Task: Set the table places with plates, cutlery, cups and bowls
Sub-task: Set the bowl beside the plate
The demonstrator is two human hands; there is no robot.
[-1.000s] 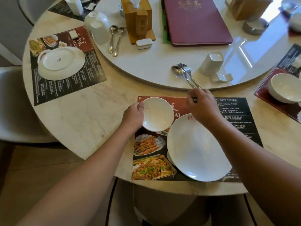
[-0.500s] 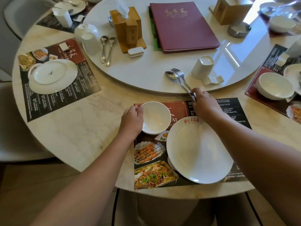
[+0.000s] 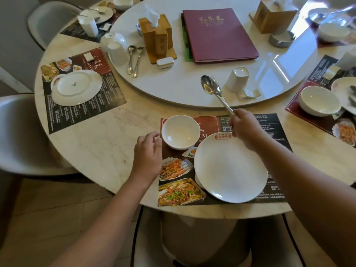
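spoon is lifted above the turntable, bowl end up and away, its handle pinched in the right hand over the placemat. the left hand hovers with its grip loosely spread, just beside the bowl, which sits next to the plate on the tabletop.

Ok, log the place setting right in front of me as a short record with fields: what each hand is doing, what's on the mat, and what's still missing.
left hand: open, beside the bowl, not touching it as far as I can tell
right hand: grip closed on a spoon handle, bowl end raised over the turntable; any fork is hidden
on placemat: white bowl at upper left, large plate to its right
not yet placed: cup, upside down on the turntable
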